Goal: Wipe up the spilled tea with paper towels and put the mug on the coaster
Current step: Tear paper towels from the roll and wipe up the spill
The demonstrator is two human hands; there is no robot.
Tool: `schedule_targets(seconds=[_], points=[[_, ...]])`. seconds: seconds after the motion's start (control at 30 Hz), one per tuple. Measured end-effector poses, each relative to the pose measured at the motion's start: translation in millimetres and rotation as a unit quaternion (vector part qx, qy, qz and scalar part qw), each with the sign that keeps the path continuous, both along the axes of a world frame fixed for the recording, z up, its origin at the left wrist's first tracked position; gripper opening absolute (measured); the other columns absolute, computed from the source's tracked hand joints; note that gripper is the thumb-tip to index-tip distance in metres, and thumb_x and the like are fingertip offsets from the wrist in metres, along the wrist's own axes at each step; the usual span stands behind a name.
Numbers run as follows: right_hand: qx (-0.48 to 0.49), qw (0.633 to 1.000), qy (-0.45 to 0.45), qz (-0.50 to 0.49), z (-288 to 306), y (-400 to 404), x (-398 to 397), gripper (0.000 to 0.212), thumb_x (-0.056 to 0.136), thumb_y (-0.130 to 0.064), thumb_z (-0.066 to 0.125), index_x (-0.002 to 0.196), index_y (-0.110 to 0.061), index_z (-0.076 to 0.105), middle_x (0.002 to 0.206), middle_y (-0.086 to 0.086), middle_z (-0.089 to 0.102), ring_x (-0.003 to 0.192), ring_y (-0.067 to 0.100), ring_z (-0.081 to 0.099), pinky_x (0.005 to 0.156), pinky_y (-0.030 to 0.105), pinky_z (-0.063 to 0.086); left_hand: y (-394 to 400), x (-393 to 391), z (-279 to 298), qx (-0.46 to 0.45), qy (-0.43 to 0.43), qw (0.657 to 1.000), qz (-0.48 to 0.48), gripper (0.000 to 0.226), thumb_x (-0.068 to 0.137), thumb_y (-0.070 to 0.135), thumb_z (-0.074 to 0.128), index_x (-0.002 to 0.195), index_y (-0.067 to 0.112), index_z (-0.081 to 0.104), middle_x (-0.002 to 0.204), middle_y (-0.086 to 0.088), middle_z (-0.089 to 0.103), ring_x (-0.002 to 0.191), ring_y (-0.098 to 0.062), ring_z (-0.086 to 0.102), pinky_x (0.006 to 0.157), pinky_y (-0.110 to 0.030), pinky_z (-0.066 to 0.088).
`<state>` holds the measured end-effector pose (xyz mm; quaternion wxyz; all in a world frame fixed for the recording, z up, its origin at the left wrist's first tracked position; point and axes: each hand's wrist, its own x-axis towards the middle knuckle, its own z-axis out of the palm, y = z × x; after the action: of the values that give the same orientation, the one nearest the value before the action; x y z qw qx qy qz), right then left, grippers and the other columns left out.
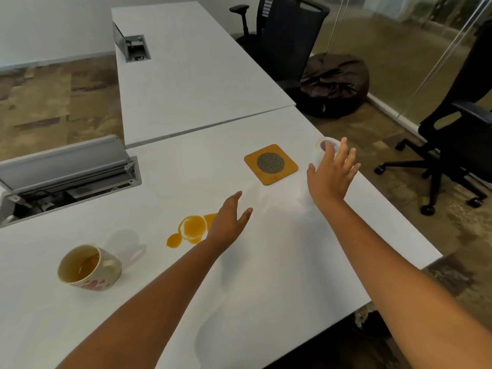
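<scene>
Both hands spread, holding nothing: the left hand [231,222] beside amber puddles [190,230], the right hand [330,177] before a paper roll [326,146]. Left: a tea-filled mug [89,267].

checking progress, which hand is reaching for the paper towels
The right hand: its open fingers are at the paper towel roll past the coaster. The left hand hovers open over the spilled tea.
</scene>
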<state>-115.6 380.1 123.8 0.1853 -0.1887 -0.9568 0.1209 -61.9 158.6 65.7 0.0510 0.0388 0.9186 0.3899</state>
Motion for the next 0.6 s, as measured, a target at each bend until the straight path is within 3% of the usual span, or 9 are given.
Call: schedule_targets(seconds=[0.1, 0.27, 0.43, 0.6], points=[[0.009, 0.998, -0.057, 0.003, -5, 10, -5, 0.061, 0.088, -0.033, 0.058, 0.139, -0.014, 0.03, 0.155, 0.015, 0.014, 0.142, 0.039, 0.011, 0.112, 0.056, 0.016, -4, 0, -1, 0.0, -0.009, 1.0, 0.009, 0.061, 0.09, 0.045, 0.045, 0.142, 0.02, 0.025, 0.149, -0.003, 0.032, 0.135, -0.02, 0.032, 0.106, -0.033, 0.032], [-0.017, 0.999, -0.045, 0.012, -8, 10, -8, 0.04, 0.091, -0.03, 0.055, 0.125, -0.012, 0.045, 0.154, 0.015, 0.017, 0.14, 0.041, 0.018, 0.112, 0.055, 0.02, -13, 1, -4, 0.008, -0.027, 0.999, 0.028, 0.06, 0.089, 0.043, 0.047, 0.141, 0.02, 0.028, 0.147, -0.004, 0.034, 0.133, -0.021, 0.037, 0.104, -0.035, 0.037], [-0.078, 0.994, -0.011, 0.076, -6, -5, 1, 0.031, 0.089, -0.024, 0.059, 0.117, -0.013, 0.052, 0.154, 0.014, 0.018, 0.133, 0.037, 0.034, 0.104, 0.047, 0.04, -18, 0, -4, 0.011, -0.039, 0.998, 0.038, 0.055, 0.089, 0.042, 0.049, 0.137, 0.019, 0.034, 0.143, -0.005, 0.041, 0.129, -0.02, 0.041, 0.097, -0.028, 0.036], [-0.098, 0.984, 0.002, 0.146, -2, -32, 22, 0.03, 0.087, -0.029, 0.061, 0.113, -0.016, 0.053, 0.147, 0.009, 0.03, 0.12, 0.033, 0.046, 0.091, 0.04, 0.049, -12, -8, 11, 0.025, -0.034, 0.999, 0.029, 0.043, 0.091, 0.036, 0.048, 0.129, 0.017, 0.045, 0.137, -0.004, 0.049, 0.125, -0.019, 0.045, 0.099, -0.03, 0.037]])
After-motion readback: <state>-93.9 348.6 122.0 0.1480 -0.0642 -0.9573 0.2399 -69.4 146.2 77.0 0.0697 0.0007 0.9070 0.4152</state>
